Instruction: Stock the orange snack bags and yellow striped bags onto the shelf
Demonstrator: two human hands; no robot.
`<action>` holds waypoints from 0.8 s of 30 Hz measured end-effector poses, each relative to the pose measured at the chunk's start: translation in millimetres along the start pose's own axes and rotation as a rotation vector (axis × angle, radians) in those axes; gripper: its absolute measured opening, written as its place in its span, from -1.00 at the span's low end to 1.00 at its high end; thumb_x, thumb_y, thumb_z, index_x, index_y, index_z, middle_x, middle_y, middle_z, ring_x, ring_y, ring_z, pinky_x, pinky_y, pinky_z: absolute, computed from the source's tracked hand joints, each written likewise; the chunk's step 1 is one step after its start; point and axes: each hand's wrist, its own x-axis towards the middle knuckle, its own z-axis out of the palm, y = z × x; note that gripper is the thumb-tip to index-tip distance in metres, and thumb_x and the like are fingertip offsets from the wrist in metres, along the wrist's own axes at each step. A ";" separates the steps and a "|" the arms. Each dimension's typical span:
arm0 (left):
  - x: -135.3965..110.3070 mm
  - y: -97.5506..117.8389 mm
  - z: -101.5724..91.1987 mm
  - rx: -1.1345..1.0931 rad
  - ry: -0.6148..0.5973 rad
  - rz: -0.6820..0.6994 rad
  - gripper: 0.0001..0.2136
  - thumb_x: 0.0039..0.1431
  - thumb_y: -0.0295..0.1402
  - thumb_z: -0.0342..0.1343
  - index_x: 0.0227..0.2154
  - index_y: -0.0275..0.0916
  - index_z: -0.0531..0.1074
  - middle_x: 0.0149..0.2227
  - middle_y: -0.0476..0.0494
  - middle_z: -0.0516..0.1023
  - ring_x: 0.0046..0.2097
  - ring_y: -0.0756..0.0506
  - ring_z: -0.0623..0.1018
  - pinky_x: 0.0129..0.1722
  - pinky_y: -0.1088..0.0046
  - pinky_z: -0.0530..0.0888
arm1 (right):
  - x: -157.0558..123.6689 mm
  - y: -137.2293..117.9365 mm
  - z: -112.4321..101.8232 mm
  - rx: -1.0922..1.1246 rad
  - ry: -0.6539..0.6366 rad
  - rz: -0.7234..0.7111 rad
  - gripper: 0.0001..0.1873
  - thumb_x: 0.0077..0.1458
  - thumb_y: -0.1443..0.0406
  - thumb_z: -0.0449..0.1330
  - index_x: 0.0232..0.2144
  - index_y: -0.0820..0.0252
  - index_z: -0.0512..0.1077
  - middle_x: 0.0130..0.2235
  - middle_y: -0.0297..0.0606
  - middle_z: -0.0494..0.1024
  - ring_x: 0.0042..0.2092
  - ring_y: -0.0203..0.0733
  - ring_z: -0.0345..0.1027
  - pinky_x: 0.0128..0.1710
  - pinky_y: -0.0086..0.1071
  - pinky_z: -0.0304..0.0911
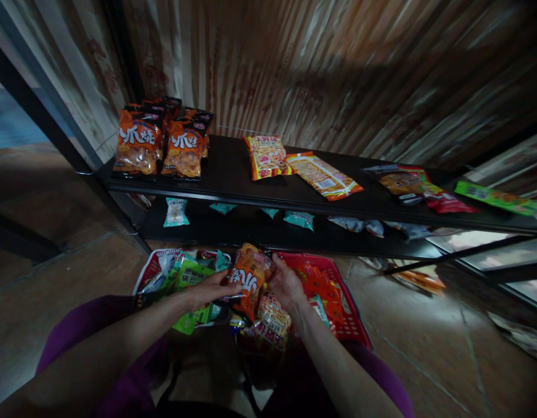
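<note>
An orange and black snack bag point(249, 276) is held between my two hands, above the inner edges of two baskets. My left hand point(213, 288) grips its left side, and my right hand point(284, 281) has its fingers on the right end. Beneath it, a clear and yellow snack bag point(274, 316) lies in the red basket point(353, 316), beside several orange-red packets point(323, 290). To the left, a red and white basket point(143, 273) holds green packets point(192, 278) and other bags. Similar orange bags point(140, 142) stand in rows on the upper shelf's left end.
The black upper shelf point(224, 168) also carries two yellow snack bags point(268, 157), several dark and red packets point(403, 183) and a green packet point(497, 197). Small teal packets point(176, 212) lie on the lower shelf. A black shelf post point(54, 128) rises at left.
</note>
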 end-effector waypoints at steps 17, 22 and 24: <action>5.7 7.6 -0.8 -0.059 0.138 0.122 -0.45 -0.13 -0.17 0.33 -0.05 -0.25 0.37 0.01 -0.26 0.49 0.05 -0.24 0.45 0.06 0.20 0.32 | -9.4 14.5 0.1 -0.188 -0.187 -0.114 -0.61 -0.13 0.17 0.37 -0.18 0.03 0.46 -0.25 -0.34 0.59 -0.21 -0.21 0.45 -0.11 -0.26 0.29; 10.4 -1.4 0.6 -0.146 0.111 0.143 -0.46 -0.12 -0.20 0.34 -0.05 -0.27 0.38 0.02 -0.27 0.49 0.06 -0.22 0.45 0.10 0.19 0.30 | -15.2 18.9 6.4 -0.304 -0.283 -0.107 -0.24 -0.16 0.20 0.39 0.11 -0.06 0.23 -0.11 -0.31 0.54 -0.11 -0.16 0.44 -0.03 -0.21 0.28; 11.0 -2.3 0.6 -0.131 0.130 0.152 -0.47 -0.11 -0.20 0.33 -0.06 -0.27 0.37 0.05 -0.27 0.46 0.09 -0.22 0.43 0.11 0.19 0.29 | -17.2 20.9 7.4 -0.348 -0.320 -0.120 -0.15 -0.16 0.21 0.38 0.17 -0.10 0.14 -0.05 -0.29 0.51 -0.07 -0.14 0.42 -0.01 -0.19 0.29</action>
